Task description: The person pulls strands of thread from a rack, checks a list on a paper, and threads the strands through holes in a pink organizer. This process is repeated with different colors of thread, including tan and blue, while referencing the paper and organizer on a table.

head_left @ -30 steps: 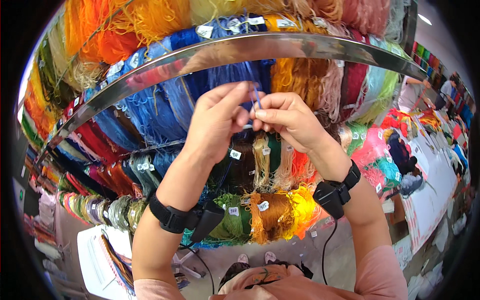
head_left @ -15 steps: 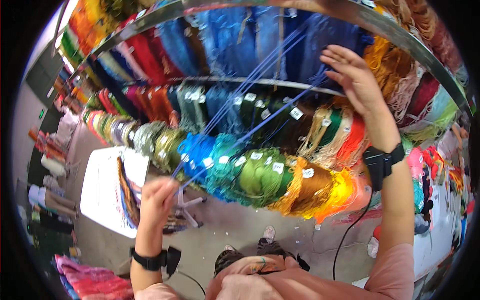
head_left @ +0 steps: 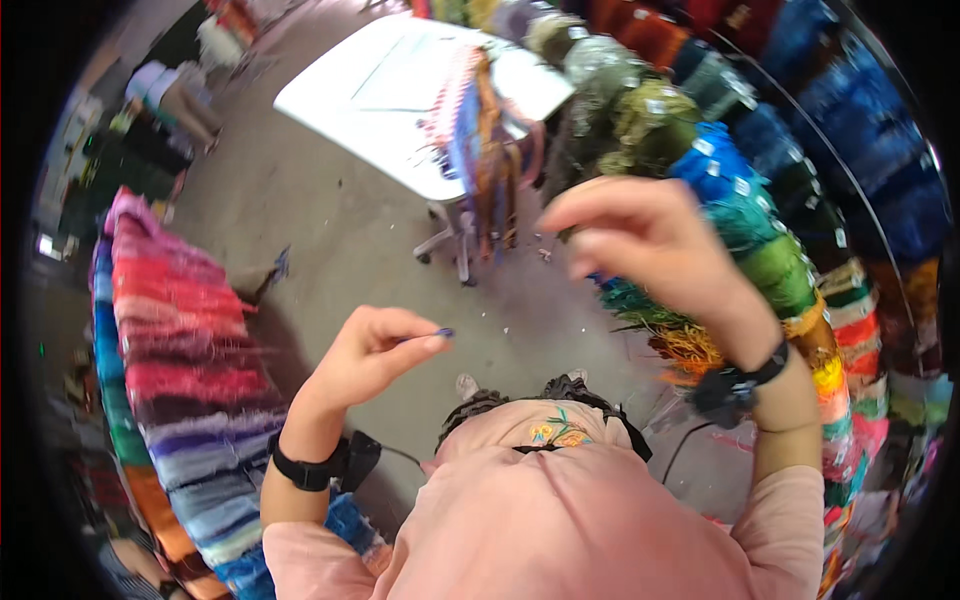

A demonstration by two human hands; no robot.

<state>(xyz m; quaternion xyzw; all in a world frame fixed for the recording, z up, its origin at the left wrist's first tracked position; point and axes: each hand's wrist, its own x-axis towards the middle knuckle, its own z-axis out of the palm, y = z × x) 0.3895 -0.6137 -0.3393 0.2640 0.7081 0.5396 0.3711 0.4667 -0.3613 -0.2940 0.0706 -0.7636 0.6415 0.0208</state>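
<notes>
My left hand (head_left: 372, 352) is closed in a pinch in front of my body. A short end of blue yarn (head_left: 445, 332) pokes out past its fingertips. Right of it and higher, my right hand (head_left: 650, 240) is bent at the wrist, its fingers curled and smeared by motion. A bit of blue yarn (head_left: 597, 277) shows under its thumb. No strand can be made out between the hands. Beside my right hand hang skeins on a rack, among them bright blue (head_left: 712, 158) and green (head_left: 778, 272) ones.
A white table (head_left: 345, 85) on a wheeled base stands ahead, with multicoloured yarn bundles (head_left: 485, 150) draped over its edge. Left is a rack of pink, red and blue skeins (head_left: 165, 330). Dark blue skeins (head_left: 870, 130) hang far right. A person's legs (head_left: 185, 105) show at far left.
My view has swung left and down, away from the rack. Both hands have come in closer to my body; the long blue strands stretched between them are no longer visible.
</notes>
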